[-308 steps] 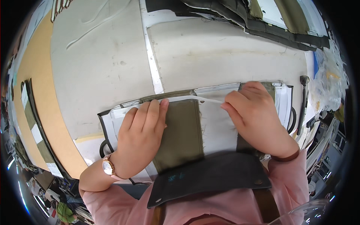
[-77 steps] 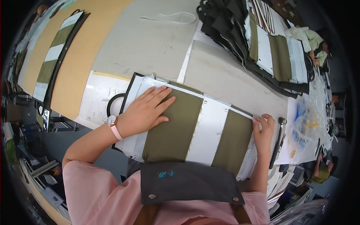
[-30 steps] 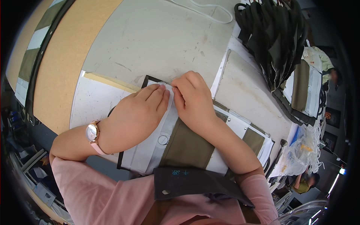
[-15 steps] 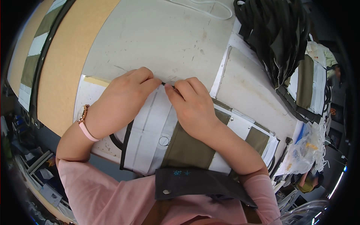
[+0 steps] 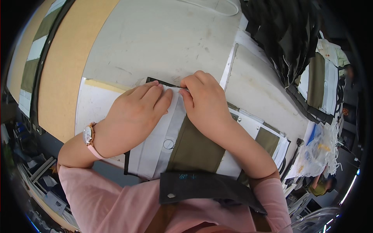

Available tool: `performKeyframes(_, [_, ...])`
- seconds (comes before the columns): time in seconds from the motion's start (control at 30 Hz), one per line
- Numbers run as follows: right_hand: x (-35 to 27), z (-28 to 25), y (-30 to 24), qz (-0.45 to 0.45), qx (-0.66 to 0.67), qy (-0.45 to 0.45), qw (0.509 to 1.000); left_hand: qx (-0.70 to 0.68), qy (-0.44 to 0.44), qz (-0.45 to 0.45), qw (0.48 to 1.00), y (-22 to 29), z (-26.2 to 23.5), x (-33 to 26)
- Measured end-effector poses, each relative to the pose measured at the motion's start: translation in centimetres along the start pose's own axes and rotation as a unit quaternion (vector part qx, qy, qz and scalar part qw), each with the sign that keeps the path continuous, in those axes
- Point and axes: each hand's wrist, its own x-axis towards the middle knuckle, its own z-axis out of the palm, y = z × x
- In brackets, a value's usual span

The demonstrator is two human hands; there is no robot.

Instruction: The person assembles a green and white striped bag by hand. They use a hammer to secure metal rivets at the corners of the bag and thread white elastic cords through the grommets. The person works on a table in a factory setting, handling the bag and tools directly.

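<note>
A fabric panel with white, grey and olive stripes lies in front of me, bordered with black binding on its far edge. My left hand rests palm down on its white part, fingers stretched toward that edge and not gripping. Thumb and fingers of my right hand pinch the binding just right of my left fingertips. What lies right under my fingertips is hidden. A round mark shows on the grey stripe.
A thick bundle of black strips lies at the far right, near another striped panel. A white board with a yellow strip lies under my work. Clear plastic bags hang at the right edge; a person sits farther off.
My left hand has let go of its pinch on the edge and flattened onto the panel. The binding's left corner now shows. My right hand has shifted slightly up and right.
</note>
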Motion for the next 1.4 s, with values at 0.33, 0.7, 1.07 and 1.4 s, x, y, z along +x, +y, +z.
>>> performKeyframes(0.33, [-0.5,0.3,1.3,-0.08,0.057,0.025,0.995,-0.002,-0.005,-0.01,1.0,-0.5,-0.2,0.5])
performKeyframes(0.7, [-0.9,0.4,1.5,-0.273,-0.135,0.035,0.952,-0.047,0.032,-0.037,0.998,-0.8,0.3,0.5])
performKeyframes(1.07, [-0.3,-3.8,0.6,0.097,0.065,-0.126,0.985,-0.043,0.054,-0.035,0.997,0.8,0.9,0.5])
performKeyframes(1.4, [-0.5,-0.4,1.2,0.03,0.006,-0.004,1.0,-0.04,0.031,-0.002,0.999,0.6,1.0,1.0])
